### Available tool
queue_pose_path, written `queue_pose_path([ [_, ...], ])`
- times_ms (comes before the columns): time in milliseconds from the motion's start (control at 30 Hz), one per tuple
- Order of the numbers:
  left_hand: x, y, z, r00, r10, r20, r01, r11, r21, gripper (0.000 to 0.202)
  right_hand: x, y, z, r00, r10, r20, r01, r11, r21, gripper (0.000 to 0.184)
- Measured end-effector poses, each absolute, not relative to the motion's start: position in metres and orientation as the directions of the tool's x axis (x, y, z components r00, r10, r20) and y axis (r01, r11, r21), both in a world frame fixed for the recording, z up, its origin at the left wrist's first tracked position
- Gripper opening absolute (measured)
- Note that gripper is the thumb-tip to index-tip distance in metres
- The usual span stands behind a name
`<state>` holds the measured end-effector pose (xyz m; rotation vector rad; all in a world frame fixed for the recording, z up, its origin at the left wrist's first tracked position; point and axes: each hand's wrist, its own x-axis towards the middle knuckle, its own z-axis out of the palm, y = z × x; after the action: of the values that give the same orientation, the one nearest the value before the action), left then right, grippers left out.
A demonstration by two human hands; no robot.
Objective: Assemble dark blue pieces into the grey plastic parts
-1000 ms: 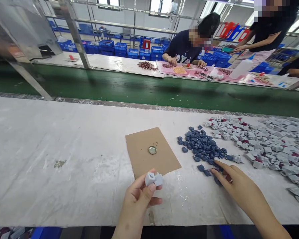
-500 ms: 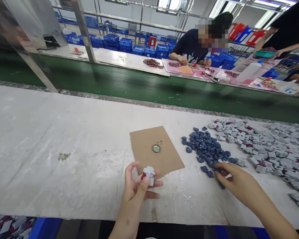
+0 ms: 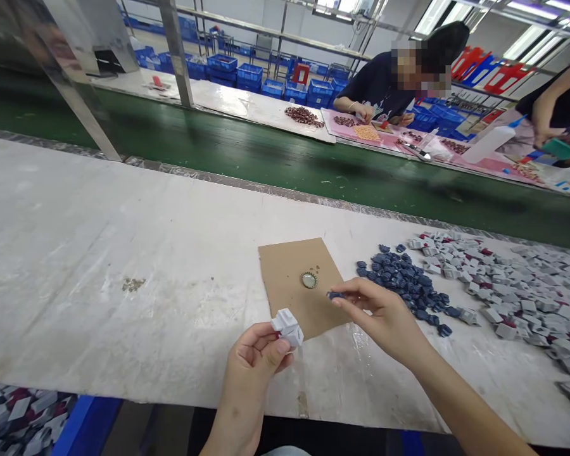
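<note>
My left hand (image 3: 261, 354) is closed on a small light-grey plastic piece (image 3: 287, 327) with blocky sides, held above the near edge of a brown cardboard sheet (image 3: 289, 259). Between the thumb and fingers of my right hand (image 3: 384, 313) is a small dark-blue piece (image 3: 335, 295), over the sheet's right side. On the cardboard lies a metal bottle cap (image 3: 308, 279), hollow side up, with a few brown specks beside it. A pile of dark-blue pieces (image 3: 401, 282) lies to the right, partly hidden by my right hand.
Many grey-and-dark-red pieces (image 3: 527, 285) cover the table's right side. A blue bin (image 3: 88, 424) with similar pieces stands at lower left. Beyond the table runs a green conveyor belt (image 3: 247, 152). Across it a person (image 3: 375, 85) works at a pink mat; another person stands at far right.
My right hand has moved left from the blue pile to the cardboard with a dark-blue piece in its fingers. My left hand has turned the grey piece and curled its fingers in.
</note>
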<state>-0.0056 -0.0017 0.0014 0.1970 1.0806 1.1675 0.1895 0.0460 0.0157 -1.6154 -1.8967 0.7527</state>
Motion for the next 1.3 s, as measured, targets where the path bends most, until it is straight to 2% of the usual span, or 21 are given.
queue_pose_path([
  [133,-0.011,0.0,0.001,-0.025,0.816,-0.578,-0.646,0.428,0.632,0.028,0.177,0.055,0.014,-0.211,0.977,0.036,0.685,0.174,-0.707,0.025],
  [233,-0.014,0.002,-0.001,-0.016,0.801,-0.598,-0.643,0.45,0.62,0.031,0.173,0.061,0.01,-0.183,0.979,0.09,0.746,0.198,-0.635,0.024],
  [300,-0.015,0.002,-0.002,0.0,0.801,-0.599,-0.646,0.457,0.611,0.032,0.172,0.066,0.005,-0.215,0.962,0.165,0.803,0.271,-0.53,0.02],
  [367,-0.015,0.002,-0.002,0.011,0.807,-0.591,-0.645,0.457,0.612,0.03,0.172,0.071,0.0,-0.305,0.927,0.217,0.861,0.366,-0.353,0.02],
  [467,-0.015,0.001,-0.003,0.013,0.813,-0.582,-0.628,0.46,0.628,0.027,0.172,0.076,-0.009,-0.408,0.889,0.208,0.886,0.441,-0.146,0.026],
  [633,-0.013,0.0,-0.001,-0.006,0.83,-0.557,-0.608,0.439,0.661,0.022,0.17,0.08,-0.012,-0.496,0.859,0.122,0.857,0.508,-0.092,0.033],
  [833,-0.011,-0.002,0.003,-0.001,0.844,-0.536,-0.581,0.436,0.688,0.022,0.177,0.089,0.007,-0.452,0.885,0.116,0.861,0.466,-0.202,0.025],
  [867,-0.011,-0.002,0.003,-0.004,0.847,-0.531,-0.581,0.43,0.691,0.021,0.178,0.089,0.011,-0.409,0.903,0.129,0.862,0.429,-0.27,0.023],
  [933,-0.011,-0.002,0.003,-0.015,0.855,-0.519,-0.58,0.415,0.7,0.019,0.179,0.086,0.021,-0.293,0.95,0.108,0.806,0.306,-0.506,0.02],
  [1000,-0.01,-0.002,0.004,-0.022,0.864,-0.503,-0.575,0.401,0.713,0.018,0.176,0.08,0.032,-0.201,0.98,-0.003,0.65,0.131,-0.749,0.02],
  [1033,-0.009,-0.002,0.004,-0.024,0.87,-0.492,-0.571,0.392,0.721,0.017,0.174,0.075,0.037,-0.188,0.98,-0.068,0.567,0.052,-0.822,0.021],
  [1133,-0.006,-0.001,0.007,-0.014,0.895,-0.446,-0.559,0.363,0.746,0.016,0.165,0.06,0.051,-0.202,0.969,-0.144,0.48,-0.031,-0.877,0.022],
  [1200,-0.003,-0.002,0.009,-0.008,0.91,-0.415,-0.557,0.341,0.757,0.013,0.16,0.049,0.058,-0.2,0.975,-0.095,0.506,0.02,-0.862,0.019],
  [1300,0.0,-0.004,0.012,-0.02,0.922,-0.386,-0.55,0.313,0.774,0.012,0.155,0.036,0.067,-0.213,0.976,0.053,0.564,0.167,-0.809,0.017],
])
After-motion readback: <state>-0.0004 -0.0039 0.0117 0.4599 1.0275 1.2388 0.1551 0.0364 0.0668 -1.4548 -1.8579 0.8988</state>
